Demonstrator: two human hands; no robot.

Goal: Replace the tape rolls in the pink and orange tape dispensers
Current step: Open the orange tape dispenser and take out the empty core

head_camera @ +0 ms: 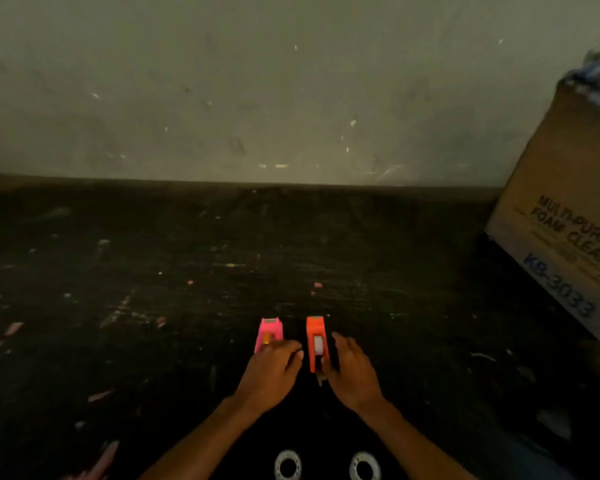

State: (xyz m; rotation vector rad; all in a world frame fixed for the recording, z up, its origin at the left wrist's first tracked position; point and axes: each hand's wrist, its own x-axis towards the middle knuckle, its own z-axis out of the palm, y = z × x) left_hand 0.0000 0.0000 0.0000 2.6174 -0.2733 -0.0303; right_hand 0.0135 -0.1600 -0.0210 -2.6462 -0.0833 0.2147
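A cardboard box (pixel 565 216) is seen at right on the dark table (pixel 153 271), while at lower centre the pink dispenser (pixel 269 332) is covered by the left hand (pixel 269 372) and the orange dispenser (pixel 315 341) is flanked by the right hand (pixel 352 368), grips indeterminable, presumably for steadying, with two tape rolls (pixel 288 464) kept near below.

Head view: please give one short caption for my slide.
Left hand on pink dispenser, right hand beside orange dispenser; two rolls wait nearby.

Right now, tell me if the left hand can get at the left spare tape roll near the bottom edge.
Probably yes. The left hand rests on the pink dispenser; the roll lies uncovered nearer the person.
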